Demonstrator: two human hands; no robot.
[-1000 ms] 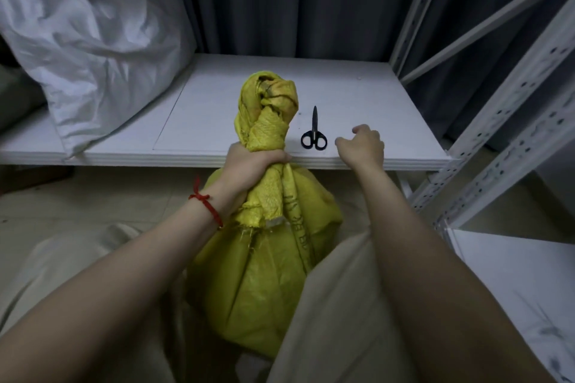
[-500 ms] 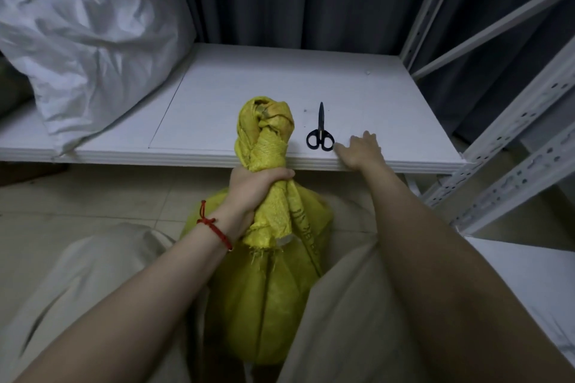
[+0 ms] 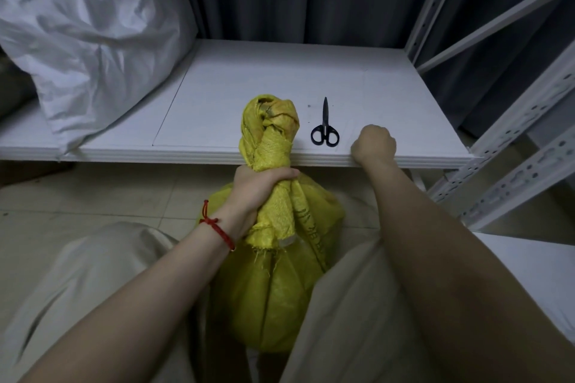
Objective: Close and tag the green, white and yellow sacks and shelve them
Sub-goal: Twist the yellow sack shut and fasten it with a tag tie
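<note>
The yellow woven sack (image 3: 273,295) stands on the floor between my knees, its neck twisted and knotted into a lump (image 3: 270,124) that reaches above the shelf edge. My left hand (image 3: 259,188), with a red cord on the wrist, grips the neck just below the knot. On the front edge of the white shelf (image 3: 261,78), right of the sack, rests my right hand (image 3: 373,144), its fingers curled into a fist with nothing visible in it. The white sack (image 3: 87,28) lies on the shelf at the left.
Black scissors (image 3: 324,129) lie on the shelf between the knot and my right hand, points away from me. A perforated metal upright (image 3: 513,146) and braces stand at the right. Dark curtains hang behind. A dark bundle (image 3: 12,90) shows at the far left, mostly hidden.
The view has risen and the sack's knot sits lower against the shelf edge. My right hand went flat on the shelf edge, then curled into a fist further right.
</note>
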